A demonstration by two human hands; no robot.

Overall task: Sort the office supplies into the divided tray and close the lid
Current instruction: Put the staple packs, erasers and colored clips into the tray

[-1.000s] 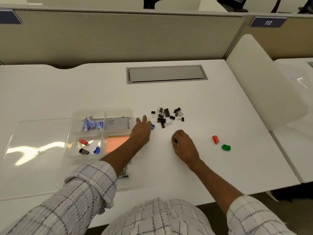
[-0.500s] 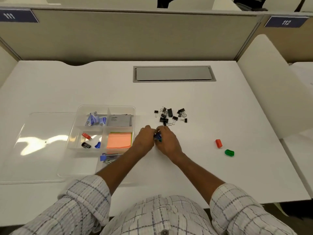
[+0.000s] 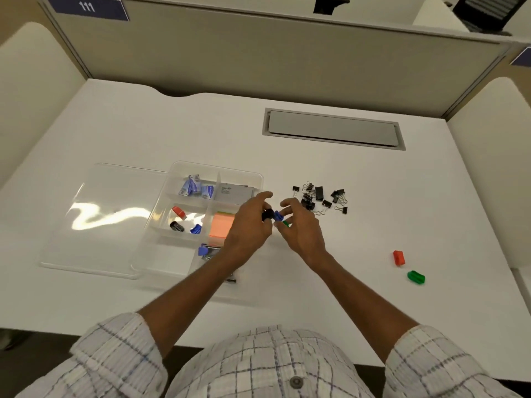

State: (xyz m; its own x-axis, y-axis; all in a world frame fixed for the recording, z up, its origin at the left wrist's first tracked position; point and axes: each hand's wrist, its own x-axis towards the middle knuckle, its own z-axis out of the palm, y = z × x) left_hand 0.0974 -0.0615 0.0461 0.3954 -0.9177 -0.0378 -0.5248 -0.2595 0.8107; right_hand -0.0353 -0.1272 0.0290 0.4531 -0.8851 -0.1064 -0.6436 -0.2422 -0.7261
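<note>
Hands are raised together just right of the divided tray (image 3: 260, 179). A black piece (image 3: 267, 215) is pinched by the left hand (image 3: 250, 228); blue (image 3: 278, 216) and green (image 3: 286, 223) pieces are gripped in the right hand (image 3: 301, 228), its upper fingers loosely spread. Binder clips (image 3: 321, 198) lie on the tabletop (image 3: 373, 219) nearby.

White desk (image 3: 373, 225); tray (image 3: 260, 177); binder clips (image 3: 319, 193)

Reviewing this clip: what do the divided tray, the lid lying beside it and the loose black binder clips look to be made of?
Divided tray: clear, glossy plastic by the look; the desk shows through its walls.
Lid: the same clear plastic, apparently; a bright light reflection streaks across it.
Binder clips: probably black-painted metal bodies with thin, shiny wire handles, though they are too small to be sure.
</note>
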